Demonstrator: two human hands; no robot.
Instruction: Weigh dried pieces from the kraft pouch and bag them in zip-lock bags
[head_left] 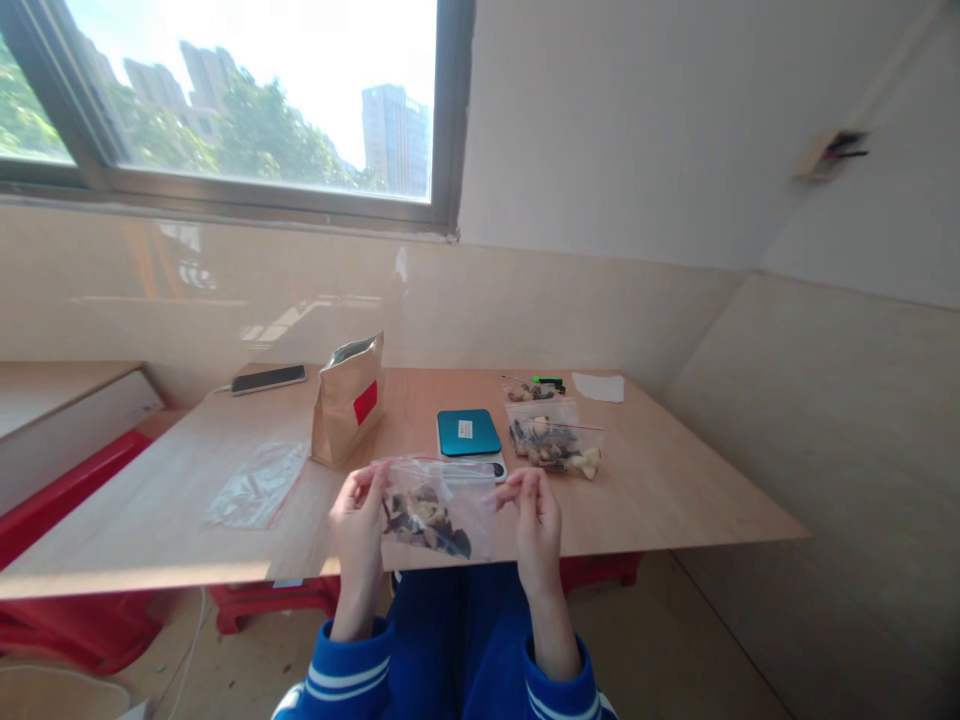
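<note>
Between my hands, near the table's front edge, hangs a clear zip bag [476,505] with dried brown and cream pieces, perhaps mushrooms, lying low in it. My left hand [358,520] pinches its upper left corner. At the upper right corner, my right hand [536,515] has its fingers closed on the bag's edge. Just beyond the bag stands a small scale [469,433] with a blue top and a white label; the bag partly covers its front. Right of the scale lie filled zip bags [551,440] of similar dried pieces.
An upright brown paper pouch [341,420] with a red label stands left of the scale. Flat zip bags [259,490] lie at the left, a phone [268,379] behind them. Back right are a green-and-black pen-like item [549,381] and white paper [600,387]. Red stools [274,600] stand below.
</note>
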